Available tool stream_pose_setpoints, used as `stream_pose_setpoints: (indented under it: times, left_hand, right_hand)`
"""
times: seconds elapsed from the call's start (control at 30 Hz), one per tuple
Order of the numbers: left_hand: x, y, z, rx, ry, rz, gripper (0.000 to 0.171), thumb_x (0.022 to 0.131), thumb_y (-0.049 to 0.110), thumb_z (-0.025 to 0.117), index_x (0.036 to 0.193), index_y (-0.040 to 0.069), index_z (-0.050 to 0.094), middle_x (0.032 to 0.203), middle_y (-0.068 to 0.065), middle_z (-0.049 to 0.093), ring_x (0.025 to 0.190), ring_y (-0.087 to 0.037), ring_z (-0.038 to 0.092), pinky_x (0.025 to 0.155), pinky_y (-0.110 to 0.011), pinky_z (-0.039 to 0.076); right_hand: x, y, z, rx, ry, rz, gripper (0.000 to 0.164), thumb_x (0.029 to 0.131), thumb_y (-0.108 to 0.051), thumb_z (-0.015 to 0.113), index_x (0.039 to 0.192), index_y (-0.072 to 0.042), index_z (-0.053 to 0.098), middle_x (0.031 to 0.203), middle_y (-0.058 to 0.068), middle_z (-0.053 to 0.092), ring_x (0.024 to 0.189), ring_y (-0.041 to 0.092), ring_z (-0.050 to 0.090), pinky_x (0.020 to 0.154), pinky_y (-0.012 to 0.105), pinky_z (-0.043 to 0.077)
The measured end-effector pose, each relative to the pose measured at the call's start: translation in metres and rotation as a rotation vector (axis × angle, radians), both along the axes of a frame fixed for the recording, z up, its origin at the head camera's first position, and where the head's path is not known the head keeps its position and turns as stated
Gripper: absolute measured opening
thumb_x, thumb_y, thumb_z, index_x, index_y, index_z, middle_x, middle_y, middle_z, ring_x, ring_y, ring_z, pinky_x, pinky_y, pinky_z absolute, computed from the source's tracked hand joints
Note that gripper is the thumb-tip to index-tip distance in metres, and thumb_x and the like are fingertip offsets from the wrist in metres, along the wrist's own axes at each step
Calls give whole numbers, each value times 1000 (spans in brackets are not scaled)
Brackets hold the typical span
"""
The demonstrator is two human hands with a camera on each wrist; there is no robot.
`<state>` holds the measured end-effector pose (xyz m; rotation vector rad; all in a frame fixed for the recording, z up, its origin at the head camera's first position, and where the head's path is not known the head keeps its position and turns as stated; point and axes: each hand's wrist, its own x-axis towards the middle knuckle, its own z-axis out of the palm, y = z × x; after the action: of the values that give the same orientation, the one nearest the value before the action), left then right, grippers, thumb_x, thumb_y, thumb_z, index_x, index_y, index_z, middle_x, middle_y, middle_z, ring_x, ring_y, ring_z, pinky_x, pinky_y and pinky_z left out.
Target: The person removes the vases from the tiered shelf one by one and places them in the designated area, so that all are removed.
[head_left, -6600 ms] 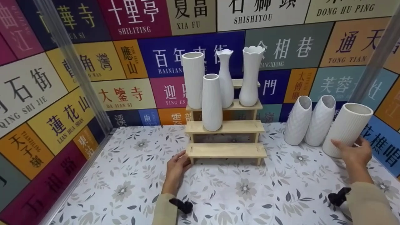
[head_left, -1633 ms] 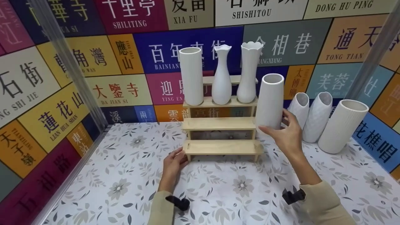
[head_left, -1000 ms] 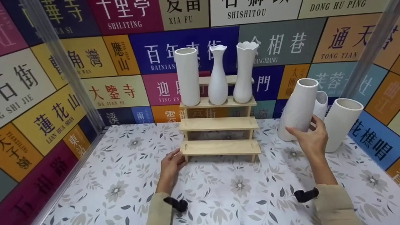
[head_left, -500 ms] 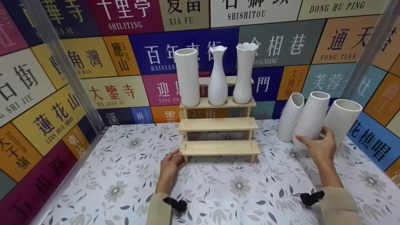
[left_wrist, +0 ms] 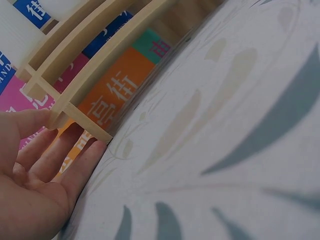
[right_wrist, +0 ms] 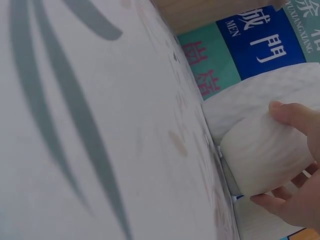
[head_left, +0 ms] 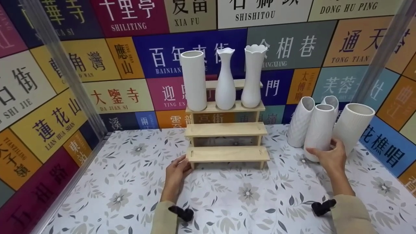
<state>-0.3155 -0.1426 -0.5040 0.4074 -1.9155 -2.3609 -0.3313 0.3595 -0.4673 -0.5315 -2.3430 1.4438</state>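
On the right, my right hand grips the lower part of a white vase with a narrow round mouth, its base at the table. In the right wrist view the thumb lies on one side of this vase and the fingers on the other. My left hand holds the front left corner of a stepped wooden stand. Thumb and fingers meet the end of its lowest step and the leg in the left wrist view. Three white vases, a cylindrical vase, a slim-necked vase and a scalloped-rim vase, stand on an upper step.
Around the held vase stand two slant-mouthed textured vases, one at left and one partly hidden behind, plus a wide ribbed vase at right. Flower-patterned cloth covers the table. Colourful sign-printed walls rise behind.
The narrow-mouthed vase has left the stand and moved right and down to the table among the other vases, carried by my right hand. My left hand stays at the stand's corner.
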Motion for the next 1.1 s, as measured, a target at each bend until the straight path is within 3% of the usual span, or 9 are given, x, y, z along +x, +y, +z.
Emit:
stream_pose_setpoints:
  times: [0.2, 0.43, 0.7, 0.93, 1.1]
  left_hand:
    - [1, 1, 1, -30, -37, 4, 41, 102, 20, 58, 141, 6, 55, 133, -23, 64, 119, -29, 67, 95, -33, 60]
    - [4, 1, 0, -70, 21, -7, 43, 102, 20, 57, 141, 3, 54, 131, -26, 64, 117, -33, 67, 95, -34, 60]
    - [3, 1, -2, -72, 6, -10, 44, 103, 22, 57, 143, 5, 53, 135, -26, 62, 122, -35, 64, 97, -35, 59]
    - [3, 1, -3, -50, 19, -20, 44, 103, 20, 57, 143, 4, 52, 136, -26, 61, 123, -35, 64, 98, -35, 59]
    - [3, 1, 1, -64, 12, -15, 44, 103, 22, 57, 143, 6, 53, 137, -24, 61, 124, -34, 63, 98, -34, 58]
  right_hand:
    - [1, 3, -4, -39, -34, 25, 104, 82, -35, 83, 158, -6, 17, 165, 18, 24, 148, 37, 30, 123, 53, 30]
    - [4, 8, -3, -66, -55, 40, 106, 82, -37, 83, 159, -6, 17, 166, 19, 22, 150, 39, 28, 125, 51, 26]
    - [12, 14, -2, -37, -89, 95, 101, 87, -39, 77, 160, -6, 15, 162, 26, 26, 147, 45, 29, 123, 57, 27]
    - [14, 10, 3, -12, -82, -36, 94, 86, -33, 79, 156, 0, 24, 157, 26, 35, 143, 41, 37, 121, 54, 32]
    - [14, 9, 9, -58, -96, -94, 92, 87, -37, 77, 155, -2, 26, 156, 21, 38, 140, 35, 41, 116, 48, 40]
